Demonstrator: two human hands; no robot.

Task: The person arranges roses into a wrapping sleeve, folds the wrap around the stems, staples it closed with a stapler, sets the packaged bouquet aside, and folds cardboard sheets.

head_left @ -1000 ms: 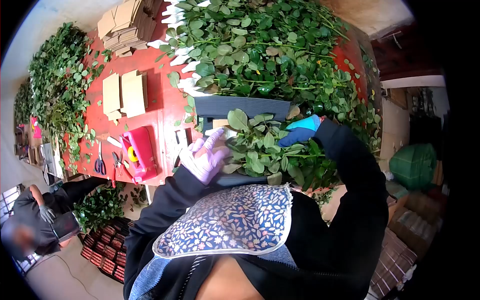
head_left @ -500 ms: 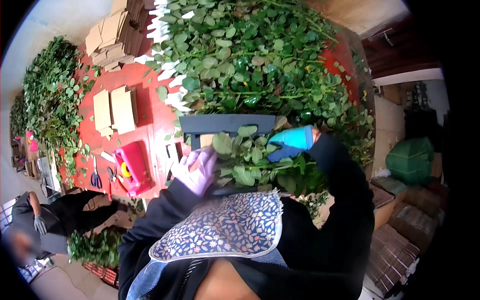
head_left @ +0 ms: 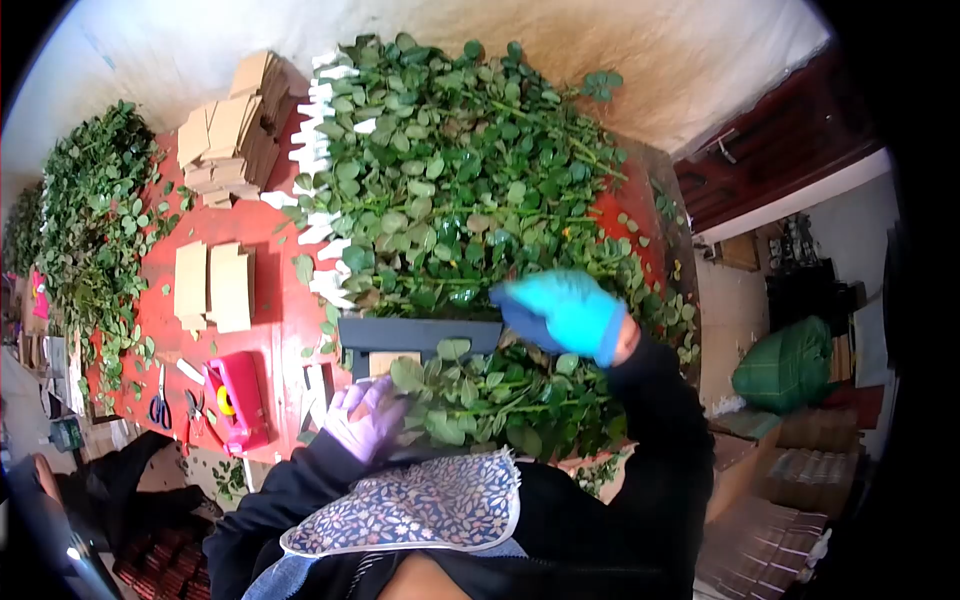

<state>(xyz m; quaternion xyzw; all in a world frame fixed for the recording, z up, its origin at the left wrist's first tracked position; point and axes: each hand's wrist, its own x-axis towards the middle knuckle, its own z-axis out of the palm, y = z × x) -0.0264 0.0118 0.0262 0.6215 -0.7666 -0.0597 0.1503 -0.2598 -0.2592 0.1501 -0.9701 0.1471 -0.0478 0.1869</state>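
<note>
My left hand (head_left: 362,418), in a lilac glove, is beside the left end of the leafy stems nearest me, fingers apart and loosely bent, with nothing plainly held. My right hand (head_left: 572,312), in a turquoise and dark blue glove, hovers above the right end of a dark rack (head_left: 425,332). Its fingers stretch leftward, somewhat blurred, and I see nothing in them. Between the hands and my body lies a bunch of leafy green stems (head_left: 500,392). A piece of cardboard (head_left: 394,364) shows inside the rack. The stems' lower parts are hidden.
A large pile of leafy stems (head_left: 470,190) with white-wrapped ends covers the red table (head_left: 290,285). Left are cardboard pieces (head_left: 216,285), a stack of cardboard (head_left: 232,130), a pink tape dispenser (head_left: 236,400), scissors (head_left: 160,398) and pruners (head_left: 194,402). A person (head_left: 120,500) is at lower left.
My right hand has lifted off the near stems and moved up to the rack's right end. My left hand has shifted slightly in view. The camera view has tilted, showing more wall.
</note>
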